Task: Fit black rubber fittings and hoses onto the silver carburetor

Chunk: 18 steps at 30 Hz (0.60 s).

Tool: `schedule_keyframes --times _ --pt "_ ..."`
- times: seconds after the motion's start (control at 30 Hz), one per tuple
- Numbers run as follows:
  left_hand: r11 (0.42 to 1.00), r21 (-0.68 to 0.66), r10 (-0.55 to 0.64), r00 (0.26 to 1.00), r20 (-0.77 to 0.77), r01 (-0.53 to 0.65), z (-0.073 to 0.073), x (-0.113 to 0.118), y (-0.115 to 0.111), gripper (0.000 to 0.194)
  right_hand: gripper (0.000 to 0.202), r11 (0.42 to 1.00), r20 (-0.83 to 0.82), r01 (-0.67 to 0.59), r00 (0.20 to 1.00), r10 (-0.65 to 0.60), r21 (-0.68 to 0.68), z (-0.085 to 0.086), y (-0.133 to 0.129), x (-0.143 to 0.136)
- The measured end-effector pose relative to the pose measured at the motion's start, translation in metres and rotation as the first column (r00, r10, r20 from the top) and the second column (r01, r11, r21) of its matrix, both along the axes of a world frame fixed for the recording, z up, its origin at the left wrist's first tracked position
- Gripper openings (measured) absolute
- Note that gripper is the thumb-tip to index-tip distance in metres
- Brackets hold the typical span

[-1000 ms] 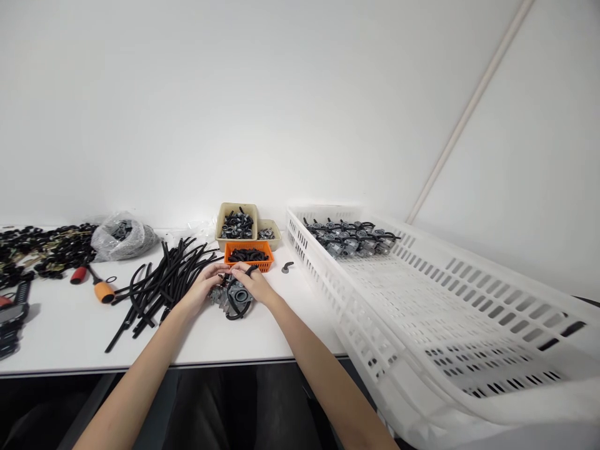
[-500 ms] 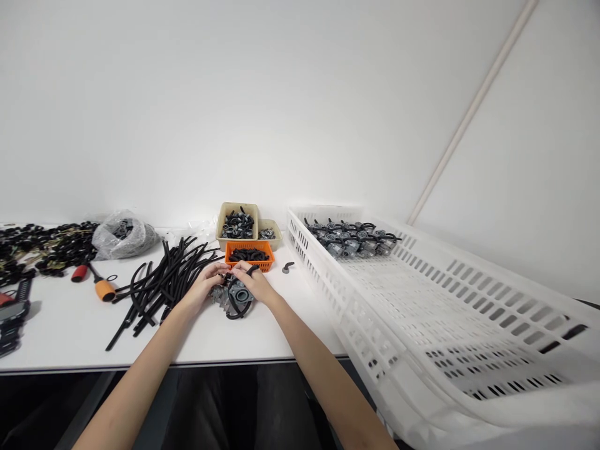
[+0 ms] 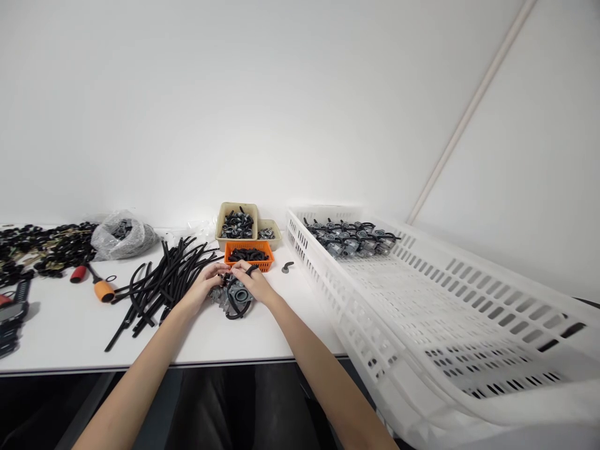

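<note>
A grey metal carburetor [image 3: 240,295] with a black hose curving round its round opening rests at the front of the table, between my two hands. My left hand [image 3: 209,284] is closed at its far left side, thumb and fingers pinched near the top. From the right, my right hand [image 3: 253,281] closes on the top of the same carburetor, its fingertips meeting those of the left. A short black piece [image 3: 252,269] shows by the right fingers. Whatever small part lies between the fingertips is hidden.
Loose black hoses [image 3: 171,281] lie to the left, near an orange-handled tool [image 3: 103,290] and a plastic bag [image 3: 124,237]. Behind my hands stand an orange basket [image 3: 267,265] and beige bins [image 3: 218,230] of small parts. A white crate [image 3: 337,281] holding several carburetors [image 3: 349,240] stands right.
</note>
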<state>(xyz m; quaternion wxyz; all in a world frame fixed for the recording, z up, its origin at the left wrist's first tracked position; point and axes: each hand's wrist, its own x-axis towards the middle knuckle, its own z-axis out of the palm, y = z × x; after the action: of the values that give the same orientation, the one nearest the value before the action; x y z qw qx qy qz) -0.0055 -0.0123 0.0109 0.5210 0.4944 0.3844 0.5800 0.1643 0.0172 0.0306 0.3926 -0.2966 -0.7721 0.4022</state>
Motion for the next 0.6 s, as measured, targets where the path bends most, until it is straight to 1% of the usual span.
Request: schedule_keyframes --times 0.2,0.37,0.6 --pt "0.997 0.03 0.067 0.997 -0.03 -0.066 0.0028 -0.0003 -0.0013 0.031 0.022 1.0 0.005 -0.014 1.0 0.013 0.025 -0.0054 0.0044 -0.0006" --pt "0.994 0.041 0.103 0.993 -0.056 -0.101 0.0043 0.0001 -0.0024 0.029 0.022 0.999 0.008 -0.001 1.0 0.001 0.034 -0.0076 0.0056 0.0" --pt "0.995 0.044 0.09 0.994 -0.066 -0.087 0.0026 -0.0002 -0.001 0.03 0.021 0.999 0.022 0.004 1.0 -0.004 0.034 -0.0055 0.0045 -0.0002"
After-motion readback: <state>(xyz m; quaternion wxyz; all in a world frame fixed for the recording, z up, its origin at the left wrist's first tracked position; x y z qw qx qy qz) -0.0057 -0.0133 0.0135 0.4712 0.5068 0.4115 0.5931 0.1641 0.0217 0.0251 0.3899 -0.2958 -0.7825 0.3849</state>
